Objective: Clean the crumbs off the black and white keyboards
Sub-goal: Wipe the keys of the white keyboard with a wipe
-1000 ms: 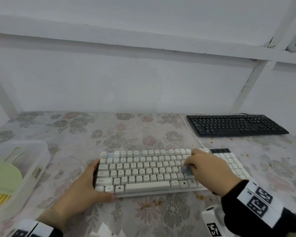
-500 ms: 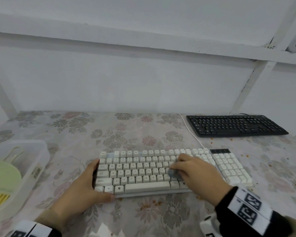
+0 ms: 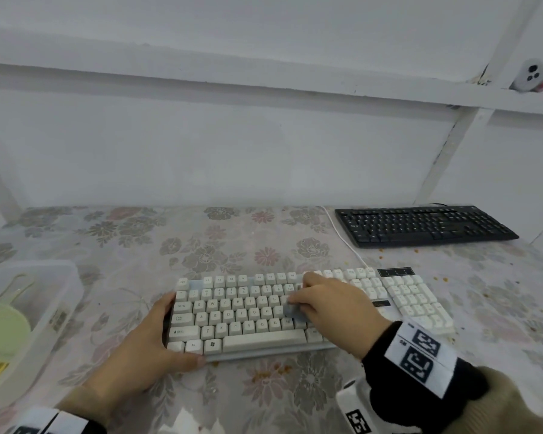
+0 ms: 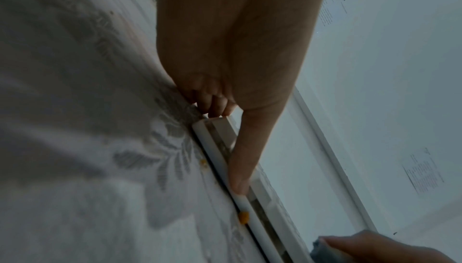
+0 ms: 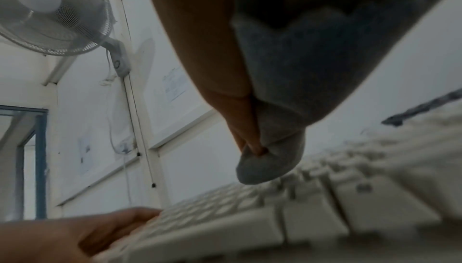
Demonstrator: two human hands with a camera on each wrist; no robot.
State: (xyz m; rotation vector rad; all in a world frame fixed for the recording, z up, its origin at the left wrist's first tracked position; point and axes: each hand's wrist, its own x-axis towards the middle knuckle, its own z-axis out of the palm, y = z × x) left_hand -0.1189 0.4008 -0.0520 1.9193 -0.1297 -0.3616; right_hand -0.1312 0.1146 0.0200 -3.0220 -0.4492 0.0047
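The white keyboard point(image 3: 251, 311) lies in the middle of the floral table, and its blurred keys point(image 5: 312, 204) fill the lower right wrist view. My right hand point(image 3: 323, 303) grips a grey-blue cloth point(image 5: 275, 129) and presses it on the middle key rows. My left hand point(image 3: 157, 343) holds the keyboard's left end, thumb along the front edge point(image 4: 240, 170), fingers curled at the corner. The black keyboard point(image 3: 420, 225) sits at the back right, untouched. Orange crumbs point(image 3: 381, 250) lie in front of it, and one crumb point(image 4: 243, 217) rests against the white keyboard's front edge.
A clear plastic box point(image 3: 22, 321) at the left edge holds a green dustpan and a yellow brush. A white cable point(image 3: 342, 238) runs from the white keyboard toward the back. More crumbs point(image 3: 270, 374) dot the tablecloth near the front. A wall fan point(image 5: 50, 10) hangs high.
My right hand has swept the cloth leftward along the white keyboard, from near the number pad to the middle keys. The left hand has stayed on the left end.
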